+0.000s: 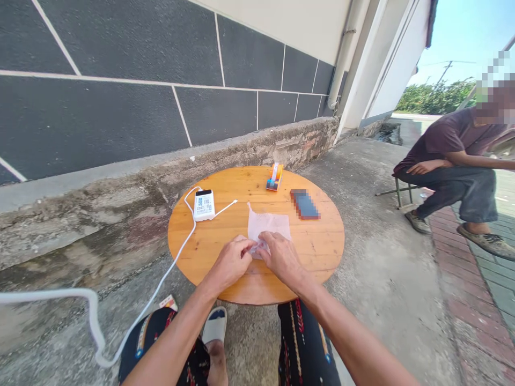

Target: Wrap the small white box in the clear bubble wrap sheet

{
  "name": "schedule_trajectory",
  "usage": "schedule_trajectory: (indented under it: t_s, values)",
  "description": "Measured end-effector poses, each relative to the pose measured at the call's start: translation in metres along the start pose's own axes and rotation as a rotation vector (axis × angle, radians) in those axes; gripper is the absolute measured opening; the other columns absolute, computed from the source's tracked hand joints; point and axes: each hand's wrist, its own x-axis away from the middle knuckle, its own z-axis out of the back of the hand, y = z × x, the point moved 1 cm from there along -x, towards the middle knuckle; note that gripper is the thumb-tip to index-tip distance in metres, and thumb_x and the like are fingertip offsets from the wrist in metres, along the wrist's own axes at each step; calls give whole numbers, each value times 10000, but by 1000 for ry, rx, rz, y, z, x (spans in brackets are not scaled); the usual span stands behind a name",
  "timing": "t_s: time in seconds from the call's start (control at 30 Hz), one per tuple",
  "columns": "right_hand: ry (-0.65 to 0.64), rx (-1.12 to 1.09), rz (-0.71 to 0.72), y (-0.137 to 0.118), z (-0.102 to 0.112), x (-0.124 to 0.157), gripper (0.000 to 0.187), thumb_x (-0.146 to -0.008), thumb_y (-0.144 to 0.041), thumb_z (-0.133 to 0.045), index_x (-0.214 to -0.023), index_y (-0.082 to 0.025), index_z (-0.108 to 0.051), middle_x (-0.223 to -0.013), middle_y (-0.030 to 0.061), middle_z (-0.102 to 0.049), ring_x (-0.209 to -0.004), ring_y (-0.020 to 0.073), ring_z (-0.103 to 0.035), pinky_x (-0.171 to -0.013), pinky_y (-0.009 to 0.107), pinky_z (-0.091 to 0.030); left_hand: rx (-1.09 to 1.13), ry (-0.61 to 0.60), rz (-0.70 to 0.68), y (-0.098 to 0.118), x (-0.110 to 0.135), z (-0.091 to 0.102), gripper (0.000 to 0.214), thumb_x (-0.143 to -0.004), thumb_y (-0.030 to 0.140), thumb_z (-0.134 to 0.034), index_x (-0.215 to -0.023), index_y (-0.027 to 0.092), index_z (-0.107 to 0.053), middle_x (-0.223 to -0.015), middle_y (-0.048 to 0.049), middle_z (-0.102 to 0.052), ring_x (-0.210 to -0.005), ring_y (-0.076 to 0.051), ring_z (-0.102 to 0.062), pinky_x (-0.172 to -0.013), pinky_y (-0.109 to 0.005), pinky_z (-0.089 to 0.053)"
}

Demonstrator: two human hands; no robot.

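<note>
A thin whitish sheet, tissue or clear plastic (pixel 269 225), lies flat on the round wooden table (pixel 322 252). My left hand (pixel 231 262) and my right hand (pixel 281 256) meet at the sheet's near edge and pinch it between the fingertips. Whether something small lies under the fingers is hidden.
A white power bank (pixel 204 204) with a white cable (pixel 161 289) sits at the table's left. An orange tape dispenser (pixel 275 177) and a dark phone (pixel 304 203) lie farther back. A person (pixel 454 161) sits on a stool at right. A dark tiled wall (pixel 120 80) rises behind a concrete ledge (pixel 120 214).
</note>
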Motion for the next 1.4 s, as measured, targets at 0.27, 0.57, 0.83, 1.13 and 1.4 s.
schedule_trajectory:
  t_s: [0.27,0.57,0.83,1.13,1.4]
  values:
    - [-34,28,21,-4,4,-1,155,-866,-195,-547,-1020,-179,-546,-947,66,-662,-924,209,-596,-783,279,-387,-281,38,-232,1,4,-4,351,-835,54,-423,-1029,189,-683,-1048,-78,-621,-997,-201,-563,-880,-341,-474]
    - [26,-280,37,17,19,7,278,-802,-197,-583,-1079,-184,-572,-1184,93,-621,-1079,203,-583,-904,326,-424,-396,-13,-395,4,1,-3,339,-810,9,-421,-997,157,-661,-993,-86,-669,-973,-214,-542,-877,-380,-487]
    - [-34,-610,-506,83,28,47,181,-793,-308,-551,-888,-157,-579,-764,30,-660,-588,149,-644,-517,243,-484,-404,-43,-385,2,1,-3,322,-769,-22,-427,-933,158,-638,-1009,-73,-647,-984,-214,-523,-886,-361,-476]
    - [125,-407,-375,60,32,45,232,-817,-376,-529,-872,-171,-623,-825,36,-658,-715,158,-590,-647,282,-464,-386,-49,-378,3,0,-2,316,-762,-19,-424,-902,170,-635,-946,-72,-634,-963,-215,-519,-855,-349,-473]
    - [-114,-607,-593,72,14,41,256,-821,-402,-567,-927,-172,-527,-708,23,-657,-560,148,-637,-428,206,-431,-424,-95,-382,6,0,-1,390,-790,-16,-396,-1023,195,-627,-946,-60,-607,-946,-215,-499,-843,-335,-455]
